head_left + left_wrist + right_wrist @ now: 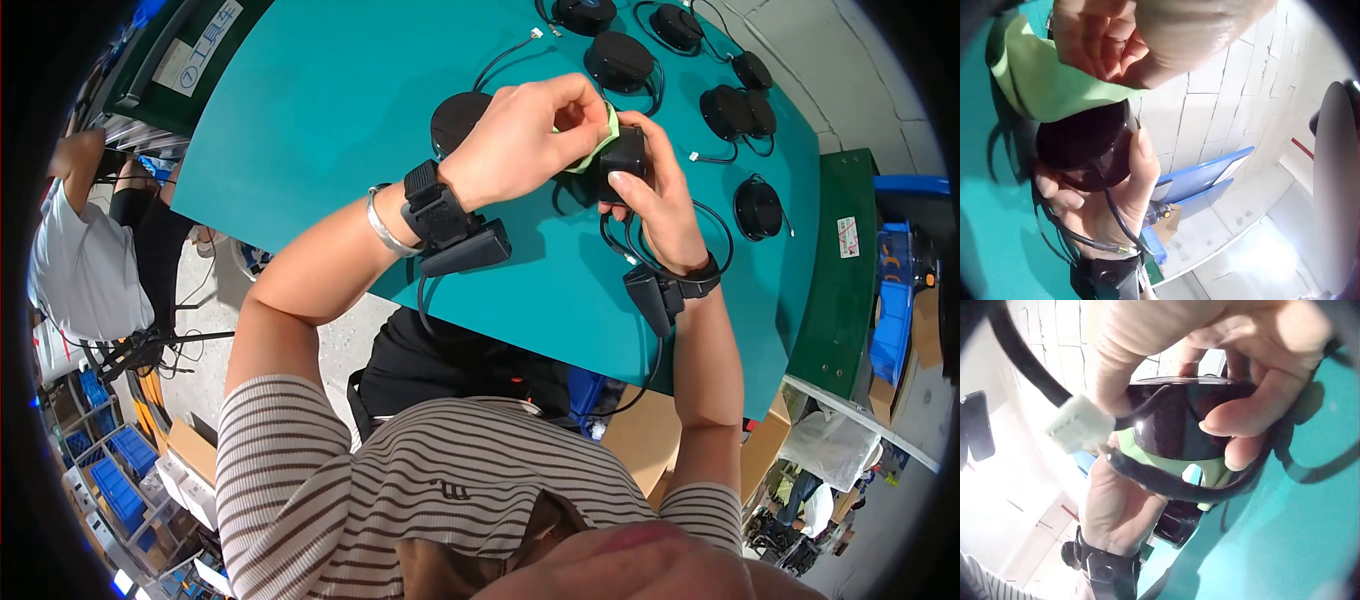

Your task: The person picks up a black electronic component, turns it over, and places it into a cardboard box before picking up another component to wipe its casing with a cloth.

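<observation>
A round black device with a cable is gripped by the right hand above the teal table. The left hand pinches a light green cloth against the device's side. In the left wrist view the cloth lies along the upper edge of the black device, below the curled left fingers. The right wrist view shows the device between right thumb and fingers, the cloth on its far side, and a white connector on the cable hanging near the hand.
Several more round black devices with cables lie on the table, one beside the left hand, another beyond the hands, another at the right. A green cabinet and blue bins stand at the right. Another person is at the left.
</observation>
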The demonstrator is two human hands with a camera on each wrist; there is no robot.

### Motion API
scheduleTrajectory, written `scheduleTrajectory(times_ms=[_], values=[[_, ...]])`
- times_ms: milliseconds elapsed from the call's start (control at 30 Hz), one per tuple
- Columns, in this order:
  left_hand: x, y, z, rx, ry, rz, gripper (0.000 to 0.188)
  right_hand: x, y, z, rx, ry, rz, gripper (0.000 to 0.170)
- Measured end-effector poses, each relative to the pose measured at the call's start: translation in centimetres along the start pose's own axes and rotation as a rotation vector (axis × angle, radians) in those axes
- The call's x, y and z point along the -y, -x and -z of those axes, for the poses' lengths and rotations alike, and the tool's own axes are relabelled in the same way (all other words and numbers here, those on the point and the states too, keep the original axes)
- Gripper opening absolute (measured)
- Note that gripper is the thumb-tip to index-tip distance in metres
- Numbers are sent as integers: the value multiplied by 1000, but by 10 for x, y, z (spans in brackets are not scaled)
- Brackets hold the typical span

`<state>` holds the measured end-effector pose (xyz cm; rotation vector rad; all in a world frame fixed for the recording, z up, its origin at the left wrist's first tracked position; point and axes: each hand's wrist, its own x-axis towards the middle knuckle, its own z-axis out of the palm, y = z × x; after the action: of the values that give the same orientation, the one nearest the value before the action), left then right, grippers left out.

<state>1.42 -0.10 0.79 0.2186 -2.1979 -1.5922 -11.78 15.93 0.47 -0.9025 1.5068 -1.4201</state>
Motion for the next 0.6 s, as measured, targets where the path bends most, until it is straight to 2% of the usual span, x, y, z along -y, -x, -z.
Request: scheduleTrajectory(times_ms=[100,167,300,500,600], values=[[-1,2,-1,-19,25,-19,6,-5,-1,1,6,3,55,57],[-7,4,-2,48,8,-34,5,-4,-1,1,-4,-23,50,57],[-3,0,0,-19,-17,-21,6,-1,-1,1,3,-24,5,58],[-3,3,-2,37,-11,-42,7,-1,-2,1,3,-28,21,57],[2,0,-2,-26,30,-20,8,0,0,1,22,13,18,56]])
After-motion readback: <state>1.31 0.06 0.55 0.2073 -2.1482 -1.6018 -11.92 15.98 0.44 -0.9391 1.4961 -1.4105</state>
